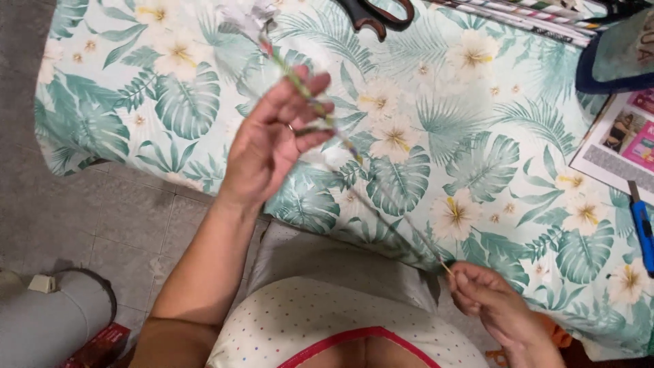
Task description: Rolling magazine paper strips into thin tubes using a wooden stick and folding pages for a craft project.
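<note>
Left hand (pixel 272 140), centre-left of frame, fingers half curled, pinches upper part of thin rolled-paper stick (pixel 340 140) between thumb and fingertips. Right hand (pixel 494 303), lower right, closed on stick's bottom tip. Stick runs diagonally from upper left, blurred paper flower head (pixel 248 15) at top, down to lower right, above leaf-print cloth (pixel 477 157). Judgement: keep stick taut, grip light, roll evenly. Scissors (pixel 375 13) top centre, blue cutter (pixel 642 232) right edge, both well apart.

White cloth printed with green tropical leaves and cream flowers (pixel 477 163), thin multicoloured rolled-paper stick (pixel 354 153), blue utility knife (pixel 642 232), brown-handled scissors (pixel 378 15), white top with coloured dots and red trim (pixel 327 320).
</note>
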